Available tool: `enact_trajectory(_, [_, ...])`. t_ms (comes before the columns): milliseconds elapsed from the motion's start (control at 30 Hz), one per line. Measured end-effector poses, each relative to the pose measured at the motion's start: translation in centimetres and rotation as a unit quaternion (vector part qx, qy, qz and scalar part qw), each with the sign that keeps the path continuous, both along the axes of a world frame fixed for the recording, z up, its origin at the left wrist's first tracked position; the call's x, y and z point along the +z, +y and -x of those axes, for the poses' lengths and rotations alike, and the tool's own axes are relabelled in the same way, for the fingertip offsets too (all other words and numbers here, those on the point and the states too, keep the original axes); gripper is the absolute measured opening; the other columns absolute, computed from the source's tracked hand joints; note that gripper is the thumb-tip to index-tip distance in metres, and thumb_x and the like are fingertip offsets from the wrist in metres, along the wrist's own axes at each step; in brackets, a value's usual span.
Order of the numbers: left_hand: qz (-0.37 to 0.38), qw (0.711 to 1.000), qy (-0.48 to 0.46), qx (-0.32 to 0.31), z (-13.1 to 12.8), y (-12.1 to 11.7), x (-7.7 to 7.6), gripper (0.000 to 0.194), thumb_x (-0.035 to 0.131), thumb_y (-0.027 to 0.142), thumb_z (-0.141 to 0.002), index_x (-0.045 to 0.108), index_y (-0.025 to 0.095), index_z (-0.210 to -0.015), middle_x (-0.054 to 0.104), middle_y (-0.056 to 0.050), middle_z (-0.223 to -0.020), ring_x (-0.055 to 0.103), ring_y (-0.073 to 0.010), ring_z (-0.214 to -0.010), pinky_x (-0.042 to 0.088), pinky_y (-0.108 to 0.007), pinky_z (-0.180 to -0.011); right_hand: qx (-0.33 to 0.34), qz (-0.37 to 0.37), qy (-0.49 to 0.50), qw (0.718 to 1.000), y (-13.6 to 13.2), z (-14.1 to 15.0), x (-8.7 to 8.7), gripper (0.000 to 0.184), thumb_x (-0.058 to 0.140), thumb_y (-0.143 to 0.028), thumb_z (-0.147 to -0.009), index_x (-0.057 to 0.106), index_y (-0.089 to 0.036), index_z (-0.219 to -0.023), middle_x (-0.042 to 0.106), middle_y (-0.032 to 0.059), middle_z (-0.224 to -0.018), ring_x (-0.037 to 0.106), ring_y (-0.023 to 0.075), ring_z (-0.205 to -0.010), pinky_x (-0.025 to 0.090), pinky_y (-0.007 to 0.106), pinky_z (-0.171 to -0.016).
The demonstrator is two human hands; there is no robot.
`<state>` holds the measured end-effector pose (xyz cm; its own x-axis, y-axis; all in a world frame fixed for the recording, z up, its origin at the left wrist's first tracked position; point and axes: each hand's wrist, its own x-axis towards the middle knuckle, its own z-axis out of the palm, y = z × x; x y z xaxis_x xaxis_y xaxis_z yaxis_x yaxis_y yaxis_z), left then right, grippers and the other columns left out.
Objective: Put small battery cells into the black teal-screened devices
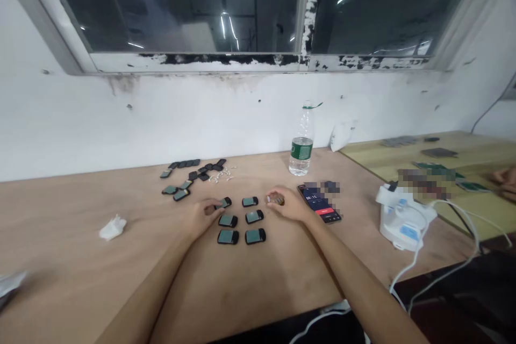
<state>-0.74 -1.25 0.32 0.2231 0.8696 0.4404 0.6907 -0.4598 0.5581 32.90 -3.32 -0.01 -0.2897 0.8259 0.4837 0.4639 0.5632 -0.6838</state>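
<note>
Six small black devices point(254, 217) with teal-grey faces lie in two columns of three on the wooden tabletop point(80, 263). The right hand point(288, 206) is curled palm-down, with its fingers pinching a small brownish object point(276, 200) just beside the top of the right column. The left hand point(202, 215) is also curled, its fingertips at the top-left device point(224, 202), though whether it grips that device cannot be told. Both forearms reach forward from the bottom of the view and angle inward. Farther along the tabletop lies a scattered cluster of similar black devices point(187, 174) beside small white bits point(221, 173). To the right are a smartphone point(318, 203) with a dark screen and red bar, a water bottle point(302, 142) and a white appliance point(403, 219) trailing cables. A crumpled tissue point(113, 227) lies to the left. At the far right edge, another person's hand point(503, 183) is at a second, greenish table point(475, 156).
</note>
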Motion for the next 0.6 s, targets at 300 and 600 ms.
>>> enact_trajectory(300, [-0.104,0.984,0.004,-0.147,-3.4,-3.1,1.0,0.024,0.065,0.043,-0.093,0.079,0.023,-0.092,0.076,-0.007,-0.105,0.074,-0.023,-0.096,0.062,-0.035,-0.089,0.015,0.036,0.162,0.986,-1.6,4.0,0.3,0.021,0.07,-0.039,-0.089,0.071,-0.021,-0.101,0.074,0.0039,-0.092,0.065,0.0171,-0.078,0.053,0.029,-0.072])
enact_trajectory(600, [-0.196,0.964,0.029,-0.176,-4.1,-4.2,1.0,0.016,0.068,0.036,-0.093,0.08,0.025,-0.091,0.077,-0.007,-0.106,0.075,-0.0205,-0.09,0.064,-0.033,-0.081,0.032,0.04,0.202,0.978,-2.5,6.6,0.2,0.023,0.074,-0.043,-0.086,0.071,-0.022,-0.094,0.072,0.0033,-0.088,0.066,0.0179,-0.081,0.053,0.03,-0.073])
